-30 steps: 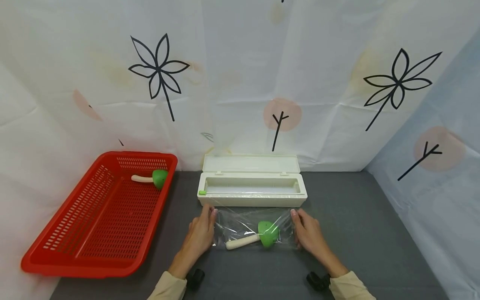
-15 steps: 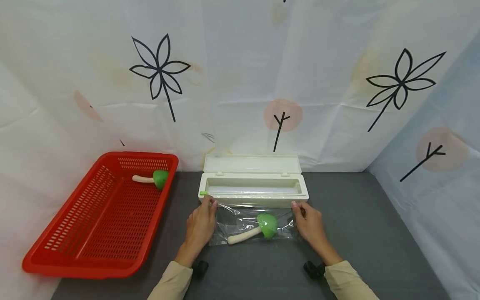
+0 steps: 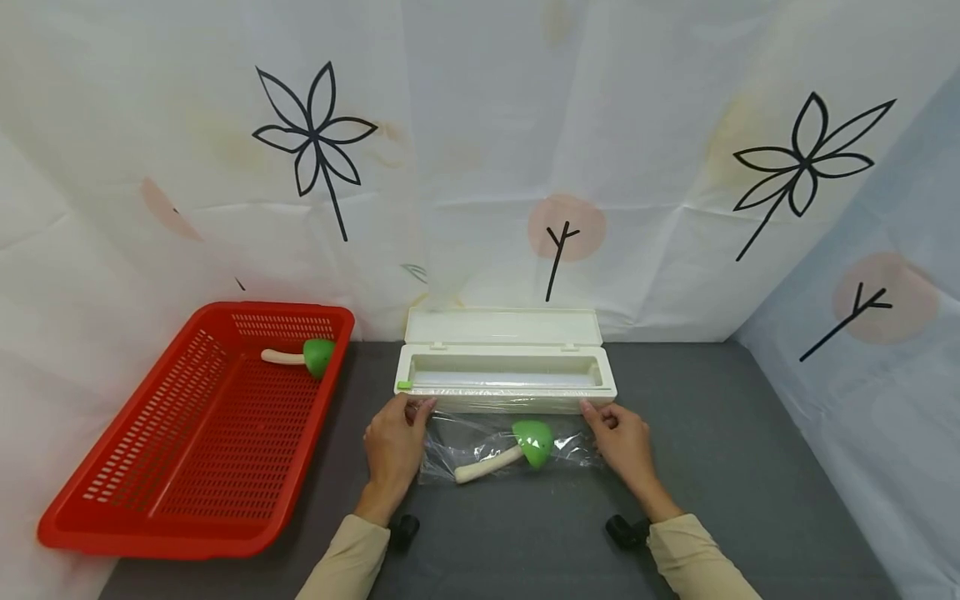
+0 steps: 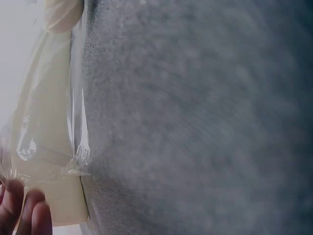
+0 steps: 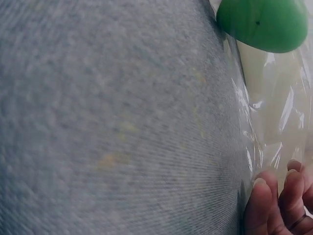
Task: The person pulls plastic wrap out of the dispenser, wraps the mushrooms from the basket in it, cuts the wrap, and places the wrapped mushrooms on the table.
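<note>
A sheet of clear plastic wrap (image 3: 468, 442) stretches in front of a white wrap dispenser (image 3: 504, 404), whose lid stands raised. My left hand (image 3: 393, 442) pinches the wrap's left side by the dispenser's front edge. On the opposite side, my right hand (image 3: 624, 440) pinches the wrap between thumb and fingers. Between the hands, a toy mushroom (image 3: 532, 443) with a green cap and pale stem overlaps the sheet. Glossy folds of wrap (image 4: 80, 142) show in the left wrist view near the left fingertips (image 4: 13, 191). The right wrist view shows the green cap (image 5: 264, 24) above the right fingers (image 5: 259, 200).
A red plastic basket (image 3: 172, 542) stands on the left of the grey table (image 3: 510, 550), holding another green-capped toy mushroom (image 3: 318, 358). A small green slider (image 3: 405, 385) sits at the dispenser's left end. Patterned white cloth (image 3: 465, 167) rises behind.
Both hands have moved forward to the dispenser's front edge, still pinching the wrap. The wrap and the toy mushroom in front have shifted slightly toward the dispenser.
</note>
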`<state>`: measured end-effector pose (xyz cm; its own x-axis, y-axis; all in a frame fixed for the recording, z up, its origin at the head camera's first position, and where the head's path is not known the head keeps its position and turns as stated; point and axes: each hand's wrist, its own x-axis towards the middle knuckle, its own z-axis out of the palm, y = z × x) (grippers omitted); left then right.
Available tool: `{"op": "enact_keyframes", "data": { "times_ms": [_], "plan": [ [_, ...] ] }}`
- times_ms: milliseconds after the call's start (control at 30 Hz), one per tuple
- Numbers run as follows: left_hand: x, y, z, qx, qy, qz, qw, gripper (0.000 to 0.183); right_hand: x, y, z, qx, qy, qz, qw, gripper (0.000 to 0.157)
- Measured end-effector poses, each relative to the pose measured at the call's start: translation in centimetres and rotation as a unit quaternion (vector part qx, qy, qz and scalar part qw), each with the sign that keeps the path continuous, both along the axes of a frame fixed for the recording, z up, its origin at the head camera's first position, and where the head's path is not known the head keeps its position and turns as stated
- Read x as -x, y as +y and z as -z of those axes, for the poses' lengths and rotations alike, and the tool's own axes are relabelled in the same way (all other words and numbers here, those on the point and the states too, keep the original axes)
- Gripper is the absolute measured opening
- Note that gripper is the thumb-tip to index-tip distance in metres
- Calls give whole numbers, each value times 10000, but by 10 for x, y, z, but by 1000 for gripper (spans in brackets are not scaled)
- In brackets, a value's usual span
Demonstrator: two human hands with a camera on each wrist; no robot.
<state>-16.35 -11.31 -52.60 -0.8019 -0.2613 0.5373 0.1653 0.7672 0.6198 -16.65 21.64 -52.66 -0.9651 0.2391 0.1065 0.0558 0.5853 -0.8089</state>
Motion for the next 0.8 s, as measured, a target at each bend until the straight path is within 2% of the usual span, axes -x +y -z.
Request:
{"op": "enact_keyframes", "data": {
  "times_ms": [167,300,467,667,800],
  "plan": [
    [1,-4,-1,-180,-140,-333,9992,36,3,5,2,39,-207,134,9997,44],
    [0,-6,-4,-286,-178,-362,9988,41,2,8,0,158,-371,72,9992,45],
    [1,-9,-8,-367,-7,-277,9989,48,0,13,-4,383,-550,-161,9976,45],
    [6,-12,-11,-506,127,-80,9986,66,1,19,-6,401,-754,-204,9961,45],
    [7,-11,-12,-795,173,22,9967,64,2,21,-8,330,-843,-248,9956,48]
  ]
}}
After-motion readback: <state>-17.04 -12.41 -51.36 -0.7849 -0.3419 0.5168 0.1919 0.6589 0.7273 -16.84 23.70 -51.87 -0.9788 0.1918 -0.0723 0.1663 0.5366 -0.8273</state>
